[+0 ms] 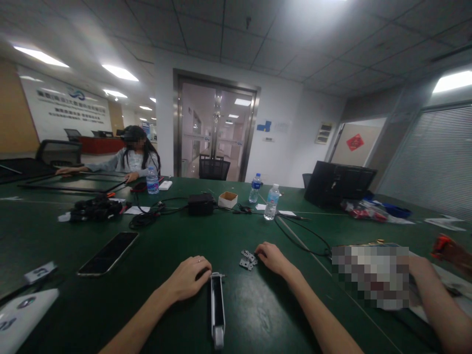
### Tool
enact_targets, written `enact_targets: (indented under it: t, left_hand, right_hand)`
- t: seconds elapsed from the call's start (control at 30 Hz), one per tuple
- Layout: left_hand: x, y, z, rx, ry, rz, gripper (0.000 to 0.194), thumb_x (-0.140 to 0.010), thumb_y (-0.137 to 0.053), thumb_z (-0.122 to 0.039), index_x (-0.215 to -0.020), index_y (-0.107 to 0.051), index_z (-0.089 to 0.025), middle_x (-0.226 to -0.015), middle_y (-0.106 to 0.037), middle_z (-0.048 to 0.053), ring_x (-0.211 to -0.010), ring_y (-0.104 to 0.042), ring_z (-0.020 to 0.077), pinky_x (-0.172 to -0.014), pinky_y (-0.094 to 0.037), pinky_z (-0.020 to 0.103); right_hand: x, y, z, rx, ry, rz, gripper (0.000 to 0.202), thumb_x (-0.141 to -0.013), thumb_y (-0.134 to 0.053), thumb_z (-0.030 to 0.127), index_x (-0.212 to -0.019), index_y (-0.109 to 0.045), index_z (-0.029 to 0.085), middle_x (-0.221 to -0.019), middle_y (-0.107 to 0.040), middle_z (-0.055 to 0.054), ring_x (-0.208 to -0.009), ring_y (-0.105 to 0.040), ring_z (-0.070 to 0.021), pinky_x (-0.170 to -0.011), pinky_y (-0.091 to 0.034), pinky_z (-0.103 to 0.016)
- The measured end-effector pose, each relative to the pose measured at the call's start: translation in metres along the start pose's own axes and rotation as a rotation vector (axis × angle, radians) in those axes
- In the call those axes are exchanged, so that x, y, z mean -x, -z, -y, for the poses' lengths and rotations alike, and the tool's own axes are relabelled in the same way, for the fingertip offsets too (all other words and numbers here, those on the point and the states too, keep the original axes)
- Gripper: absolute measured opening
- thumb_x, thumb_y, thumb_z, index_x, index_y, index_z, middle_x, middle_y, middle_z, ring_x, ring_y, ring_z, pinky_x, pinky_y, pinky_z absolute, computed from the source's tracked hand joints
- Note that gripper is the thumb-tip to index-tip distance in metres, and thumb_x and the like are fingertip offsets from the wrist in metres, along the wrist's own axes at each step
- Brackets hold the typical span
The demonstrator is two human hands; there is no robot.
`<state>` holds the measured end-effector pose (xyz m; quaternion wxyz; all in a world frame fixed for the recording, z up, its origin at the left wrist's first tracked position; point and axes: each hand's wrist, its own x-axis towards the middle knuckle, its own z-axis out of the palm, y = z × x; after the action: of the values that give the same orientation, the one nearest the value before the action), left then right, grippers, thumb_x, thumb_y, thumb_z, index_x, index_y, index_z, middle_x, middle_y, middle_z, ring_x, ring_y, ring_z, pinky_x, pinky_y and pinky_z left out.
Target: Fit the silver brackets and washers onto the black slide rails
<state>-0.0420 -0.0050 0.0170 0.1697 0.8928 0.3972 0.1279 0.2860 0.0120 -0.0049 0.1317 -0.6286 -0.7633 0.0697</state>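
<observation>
Beside a silver channel piece (217,312), lying end-on to the camera on the bench (177,327), resting the nearer left hand (192,275), curled, left of its far end. Resting the bent right hand (273,258) beside grey parts (248,260); cannot tell if gripping either.

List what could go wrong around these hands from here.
The small metal pieces lie loose in a cluster by the right hand; a stray brush could scatter them.
The left hand is right beside the long metal part, so a nudge might shift it.
Black cables run close to the nearest water bottle; a snag could perhaps tip it.
</observation>
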Motion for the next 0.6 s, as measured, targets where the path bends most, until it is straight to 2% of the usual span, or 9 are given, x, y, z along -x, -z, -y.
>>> enact_targets:
  t: [0.13,0.3,0.47,0.6]
  left_hand:
    - [-0.001,0.002,-0.001,-0.038,-0.001,-0.018,0.030,-0.093,-0.037,-0.035,-0.099,-0.062,-0.020,-0.099,-0.063,0.005,-0.087,-0.058,0.0195,-0.080,-0.047,0.033]
    - [-0.002,0.007,0.002,-0.030,0.089,-0.007,0.018,-0.090,-0.044,-0.031,-0.091,-0.058,-0.020,-0.092,-0.062,0.004,-0.081,-0.059,0.0183,-0.071,-0.048,0.029]
    - [-0.001,0.013,0.006,-0.025,0.140,0.004,0.010,-0.085,-0.046,-0.019,-0.088,-0.055,-0.018,-0.092,-0.061,0.004,-0.081,-0.059,0.0172,-0.069,-0.047,0.027]
    - [-0.001,0.015,0.009,-0.041,0.155,0.019,0.013,-0.083,-0.045,-0.019,-0.091,-0.056,-0.019,-0.090,-0.061,0.003,-0.080,-0.059,0.0183,-0.068,-0.047,0.028]
  right_hand:
    - [0.002,-0.001,0.002,0.018,-0.010,-0.022,0.019,-0.085,-0.049,0.016,-0.092,-0.067,0.016,-0.095,-0.064,-0.009,-0.088,-0.060,-0.0178,-0.079,-0.043,-0.025]
    - [0.001,-0.004,0.004,0.032,-0.019,-0.032,0.015,-0.086,-0.052,0.023,-0.089,-0.066,0.018,-0.092,-0.063,-0.007,-0.084,-0.060,-0.0176,-0.073,-0.043,-0.024]
    - [-0.002,-0.006,0.004,0.075,-0.061,-0.065,0.017,-0.086,-0.049,0.020,-0.085,-0.066,0.017,-0.091,-0.065,-0.009,-0.085,-0.061,-0.0198,-0.076,-0.043,-0.027]
    - [0.000,-0.003,0.008,0.054,-0.077,-0.137,0.017,-0.088,-0.046,0.019,-0.085,-0.063,0.016,-0.090,-0.065,-0.010,-0.085,-0.061,-0.0203,-0.076,-0.044,-0.028]
